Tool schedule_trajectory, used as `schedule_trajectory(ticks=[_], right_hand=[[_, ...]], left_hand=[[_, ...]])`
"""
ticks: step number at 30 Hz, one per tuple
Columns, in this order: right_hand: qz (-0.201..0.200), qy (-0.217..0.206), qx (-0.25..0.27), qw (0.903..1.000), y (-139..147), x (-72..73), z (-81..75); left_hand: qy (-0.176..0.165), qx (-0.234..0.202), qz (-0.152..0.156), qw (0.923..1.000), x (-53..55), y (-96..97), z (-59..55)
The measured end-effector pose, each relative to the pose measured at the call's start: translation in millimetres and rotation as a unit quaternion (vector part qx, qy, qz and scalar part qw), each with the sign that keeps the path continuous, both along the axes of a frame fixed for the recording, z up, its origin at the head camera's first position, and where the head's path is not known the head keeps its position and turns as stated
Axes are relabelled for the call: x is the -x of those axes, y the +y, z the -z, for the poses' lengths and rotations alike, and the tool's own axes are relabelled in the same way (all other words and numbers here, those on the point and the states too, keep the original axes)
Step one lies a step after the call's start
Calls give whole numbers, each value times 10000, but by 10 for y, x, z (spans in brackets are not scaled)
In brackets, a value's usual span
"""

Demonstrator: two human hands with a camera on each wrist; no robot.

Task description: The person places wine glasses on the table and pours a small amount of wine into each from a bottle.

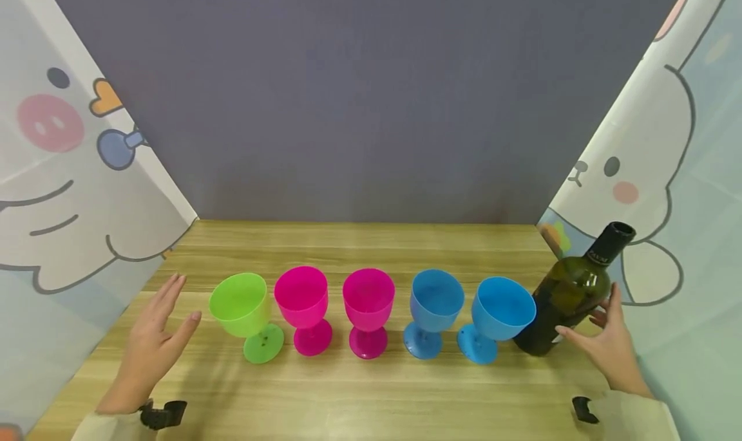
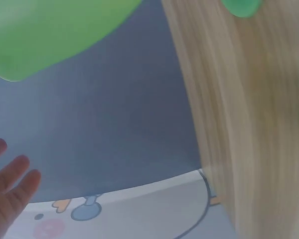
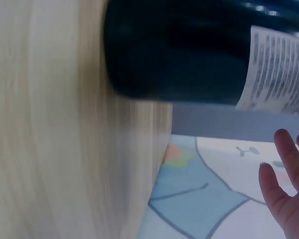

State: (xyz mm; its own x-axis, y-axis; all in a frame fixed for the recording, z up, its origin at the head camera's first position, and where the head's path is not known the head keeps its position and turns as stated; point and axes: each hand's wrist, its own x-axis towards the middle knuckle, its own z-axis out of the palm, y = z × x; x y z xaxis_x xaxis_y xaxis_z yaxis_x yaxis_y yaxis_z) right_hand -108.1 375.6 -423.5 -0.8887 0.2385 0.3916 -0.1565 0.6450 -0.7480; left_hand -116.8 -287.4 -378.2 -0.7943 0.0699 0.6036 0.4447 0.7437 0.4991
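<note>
Plastic goblets stand upright in a row: a green goblet, two pink goblets and two blue goblets. To the left of the green one, my left hand is held with fingers extended and thumb spread, holding nothing. At the row's right end is a dark green wine bottle, its label showing in the right wrist view. My right hand is beside the bottle's right side, thumb and fingers spread around it. In the right wrist view, a gap shows between the visible fingers and the bottle.
Everything stands on a wood-grain table. A grey panel rises behind it. Cartoon-printed sheets border the left and right sides. Black straps with cameras are worn on both wrists.
</note>
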Motion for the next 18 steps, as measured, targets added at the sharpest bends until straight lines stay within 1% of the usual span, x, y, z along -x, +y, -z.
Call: schedule_trajectory(ticks=[4,7,10,12,15,18], right_hand=[[15,26,453,9990,-78,17,-26],[49,291,536,9981,-116,55,-37],[19,618,570,9965,-131,71,-49],[22,718,585,9957,-136,71,-56],[60,631,619,9961,-151,59,-71],[179,544,659,9962,-180,64,-88]], left_hand=[[413,-87,135,9990,40,34,-26],[638,-50,163,9978,70,72,-44],[746,-12,207,9970,93,131,-53],[801,-17,257,9965,96,168,-58],[785,-124,341,9963,86,203,-79],[812,-171,379,9958,92,227,-110]])
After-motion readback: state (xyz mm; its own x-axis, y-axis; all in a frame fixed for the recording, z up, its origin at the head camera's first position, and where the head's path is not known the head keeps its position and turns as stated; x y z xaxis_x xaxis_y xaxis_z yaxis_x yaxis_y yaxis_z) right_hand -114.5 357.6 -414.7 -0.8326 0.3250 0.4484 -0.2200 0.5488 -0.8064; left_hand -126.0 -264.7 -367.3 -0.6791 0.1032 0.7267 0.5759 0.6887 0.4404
